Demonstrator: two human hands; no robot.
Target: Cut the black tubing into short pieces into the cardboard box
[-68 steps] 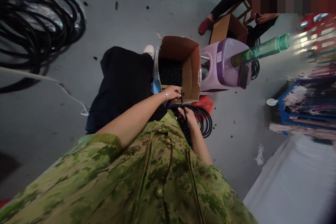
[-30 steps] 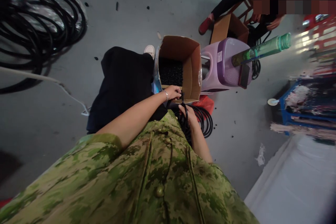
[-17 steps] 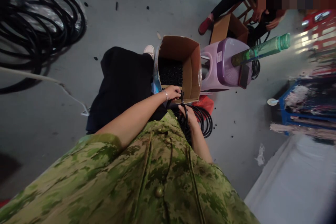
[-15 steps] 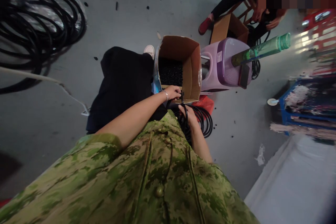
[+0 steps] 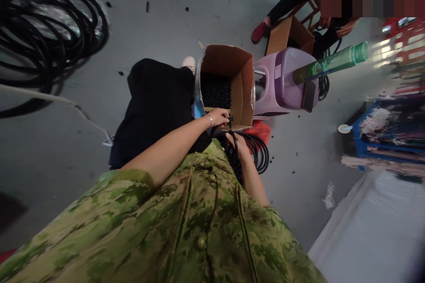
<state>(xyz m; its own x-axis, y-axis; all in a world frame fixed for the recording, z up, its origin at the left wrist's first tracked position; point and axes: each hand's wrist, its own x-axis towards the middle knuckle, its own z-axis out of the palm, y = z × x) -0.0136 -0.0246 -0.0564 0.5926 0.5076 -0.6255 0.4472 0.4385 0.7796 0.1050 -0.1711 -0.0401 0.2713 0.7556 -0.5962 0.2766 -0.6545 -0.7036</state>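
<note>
My left hand (image 5: pixel 219 117) is closed in a pinch at the upper end of a thin black hose (image 5: pixel 231 126), over the near edge of an open cardboard box (image 5: pixel 241 108). Just below it my right hand (image 5: pixel 240 145) grips the same hose, its fingers curled round it. A coil of the black hose (image 5: pixel 262 154) hangs beside and behind my right wrist. Many small black pieces (image 5: pixel 215 90) lie inside the box. Whether a small piece sits between my left fingertips is too small to tell.
Against the box stands a purple stool (image 5: pixel 282 97) bearing a green bottle (image 5: pixel 341 59) and a dark phone (image 5: pixel 308 97). A large coil of black hose (image 5: pixel 83 40) lies at left. Another person's hand (image 5: pixel 347 30) works above a second cardboard box (image 5: pixel 279 35). A blue rack (image 5: pixel 360 141) stands right.
</note>
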